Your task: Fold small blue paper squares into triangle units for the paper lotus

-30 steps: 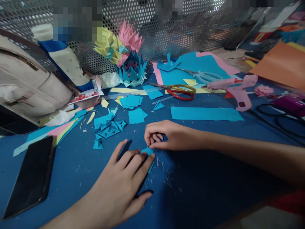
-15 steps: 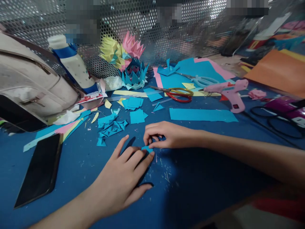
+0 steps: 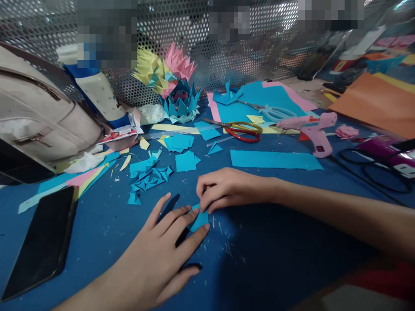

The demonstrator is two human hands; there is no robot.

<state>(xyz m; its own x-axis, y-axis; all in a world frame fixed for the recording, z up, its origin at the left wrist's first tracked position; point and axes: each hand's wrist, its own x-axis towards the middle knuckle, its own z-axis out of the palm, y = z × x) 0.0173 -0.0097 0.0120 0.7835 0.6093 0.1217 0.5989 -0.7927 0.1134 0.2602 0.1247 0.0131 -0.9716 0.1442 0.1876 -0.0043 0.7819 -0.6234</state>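
A small blue paper square (image 3: 200, 222) lies flat on the table under my fingers. My left hand (image 3: 162, 248) is spread, its fingertips pressing on the paper's left and right sides and its thumb apart on the table. At the paper's far edge, my right hand (image 3: 228, 186) has its fingers curled and pinched together on the sheet; the fingertips partly hide that edge. Folded blue paper pieces (image 3: 151, 175) are heaped beyond my left hand. Nearby lie blue paper squares (image 3: 186, 161) and a long blue paper strip (image 3: 275, 159).
Red-and-yellow-handled scissors (image 3: 243, 131), blue-handled scissors (image 3: 279, 112) and a pink glue gun (image 3: 319, 129) lie farther back. Folded paper flowers (image 3: 181, 99) stand by the perforated metal panel. A phone (image 3: 40, 242), a bottle (image 3: 99, 93) and a pale backpack (image 3: 39, 108) are at left.
The blue square shows more of its surface, lying flatter between my hands. My left fingers have spread farther apart, and my right fingers have closed in at the far edge. The view has shifted slightly.
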